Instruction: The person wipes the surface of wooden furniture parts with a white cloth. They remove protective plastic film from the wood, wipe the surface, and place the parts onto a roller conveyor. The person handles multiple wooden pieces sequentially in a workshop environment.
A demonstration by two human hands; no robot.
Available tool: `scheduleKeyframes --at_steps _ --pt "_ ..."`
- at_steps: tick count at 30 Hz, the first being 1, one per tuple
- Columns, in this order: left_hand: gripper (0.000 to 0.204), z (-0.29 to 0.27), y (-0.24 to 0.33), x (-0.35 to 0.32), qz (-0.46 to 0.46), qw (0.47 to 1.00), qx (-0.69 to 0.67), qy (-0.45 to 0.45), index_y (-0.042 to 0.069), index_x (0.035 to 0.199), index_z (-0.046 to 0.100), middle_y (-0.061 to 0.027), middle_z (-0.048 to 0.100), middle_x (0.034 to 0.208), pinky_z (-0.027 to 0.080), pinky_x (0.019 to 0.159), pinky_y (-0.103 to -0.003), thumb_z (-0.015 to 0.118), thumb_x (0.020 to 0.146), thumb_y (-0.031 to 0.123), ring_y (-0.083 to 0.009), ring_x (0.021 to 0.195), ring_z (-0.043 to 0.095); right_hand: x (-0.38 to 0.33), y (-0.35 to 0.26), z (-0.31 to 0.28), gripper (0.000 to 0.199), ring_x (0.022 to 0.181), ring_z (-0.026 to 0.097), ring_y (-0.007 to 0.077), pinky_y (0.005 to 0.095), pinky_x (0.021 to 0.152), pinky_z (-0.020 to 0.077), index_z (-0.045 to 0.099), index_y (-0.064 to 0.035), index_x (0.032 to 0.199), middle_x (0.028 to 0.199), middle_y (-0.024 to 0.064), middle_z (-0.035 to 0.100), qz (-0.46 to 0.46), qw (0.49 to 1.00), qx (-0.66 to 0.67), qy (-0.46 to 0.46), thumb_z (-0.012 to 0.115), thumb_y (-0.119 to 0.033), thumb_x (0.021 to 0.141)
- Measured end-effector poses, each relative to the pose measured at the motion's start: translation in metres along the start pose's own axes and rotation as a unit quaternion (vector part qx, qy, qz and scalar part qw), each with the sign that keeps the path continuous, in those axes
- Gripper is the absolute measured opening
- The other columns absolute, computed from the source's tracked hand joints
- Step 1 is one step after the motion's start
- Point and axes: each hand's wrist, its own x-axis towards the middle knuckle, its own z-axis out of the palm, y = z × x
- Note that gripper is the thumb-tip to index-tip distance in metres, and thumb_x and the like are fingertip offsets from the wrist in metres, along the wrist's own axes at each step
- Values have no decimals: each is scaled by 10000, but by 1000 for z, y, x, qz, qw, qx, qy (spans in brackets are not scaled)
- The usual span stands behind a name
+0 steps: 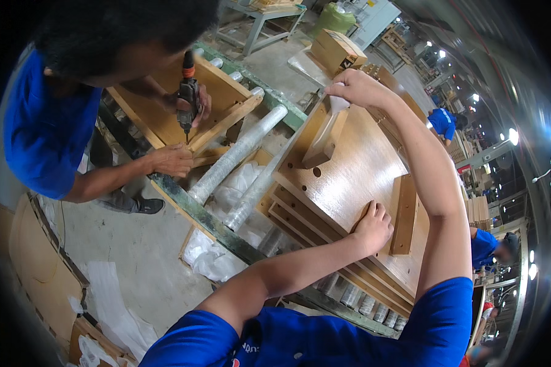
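Stacked wooden panels lie in front of me, the top one glossy with round holes near its left corner. My right hand reaches to the far corner, fingers closed around a small white object whose kind I cannot make out. Below that object, a wooden block sits on the top panel. My left hand rests on the panel's near part with fingers curled; anything within them is hidden. Beside it, to the right, lies another wooden block with small holes.
At left, a co-worker in blue holds a power drill upright over a wooden frame. Wrapped rollers of a green-railed conveyor run between us. A cardboard box stands beyond the stack. Plastic wrap lies below the rollers.
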Motion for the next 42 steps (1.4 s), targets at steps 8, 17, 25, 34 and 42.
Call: scheduleKeyframes --at_steps 8,17,25,34,42 --pt "341 -1 6 2 16 999 19 -29 23 1121 575 -180 531 1161 232 1014 -601 421 886 217 -387 1175 404 40 60 -7 420 824 634 320 388 744 486 657 -15 827 813 181 659 101 991 -62 69 573 -427 830" --pt "363 -6 6 4 23 997 16 -69 32 1154 577 -195 526 1172 210 1010 -647 421 885 218 -397 1181 400 73 89 -5 398 942 618 317 433 806 484 647 -61 963 984 150 656 176 969 -153 80 495 -417 870" --pt "349 12 7 6 -1 1000 -11 -4 48 1143 591 -184 539 1156 207 1002 -666 424 889 219 -397 1176 407 89 102 13 443 966 605 355 451 828 478 635 -39 988 1040 193 631 165 964 -160 136 460 -433 886" --pt "353 16 7 7 -5 1000 -18 12 57 1150 593 -178 547 1149 213 1000 -663 429 889 228 -387 1168 413 99 109 21 448 976 605 343 441 835 475 637 -45 974 1032 195 633 176 964 -157 124 457 -446 888" --pt "353 9 11 7 0 1000 -3 -21 55 1132 598 -176 551 1140 214 995 -663 417 893 243 -393 1159 417 85 96 17 445 917 615 357 446 803 479 644 -34 922 949 193 650 142 973 -137 120 468 -440 877"
